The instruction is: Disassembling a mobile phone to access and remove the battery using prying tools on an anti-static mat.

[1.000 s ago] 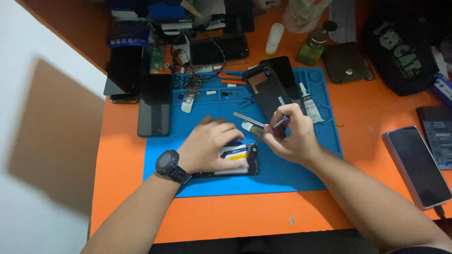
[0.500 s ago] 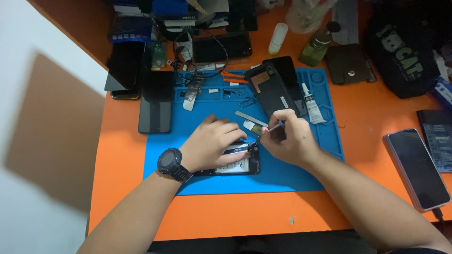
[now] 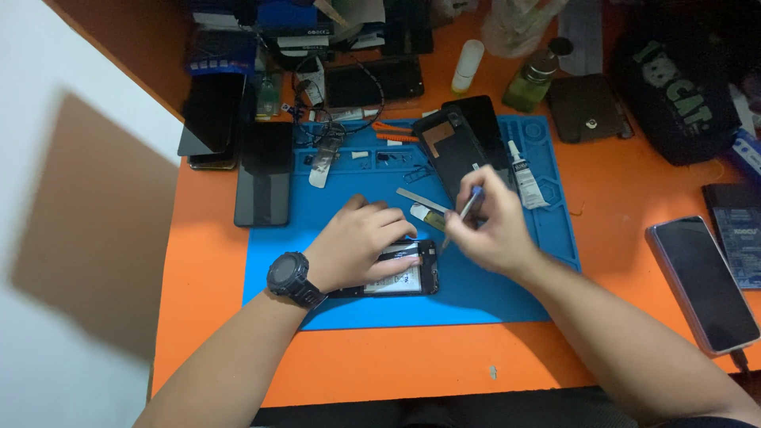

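Head view: the left hand (image 3: 361, 246) lies flat across the opened phone (image 3: 408, 271), pressing it onto the blue mat (image 3: 491, 297) on the orange desk (image 3: 396, 364). The right hand (image 3: 495, 230) has its grip closed on a thin tool (image 3: 464, 212), whose tip points down at the phone's upper right corner. A detached back cover (image 3: 453, 150) and a small glue tube (image 3: 525, 174) lie on the mat just beyond the right hand.

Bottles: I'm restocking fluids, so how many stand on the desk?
2. A white bottle and a green-tinted bottle with a dark cap stand side by side on the orange desk behind the blue mat. Clutter may hide others.
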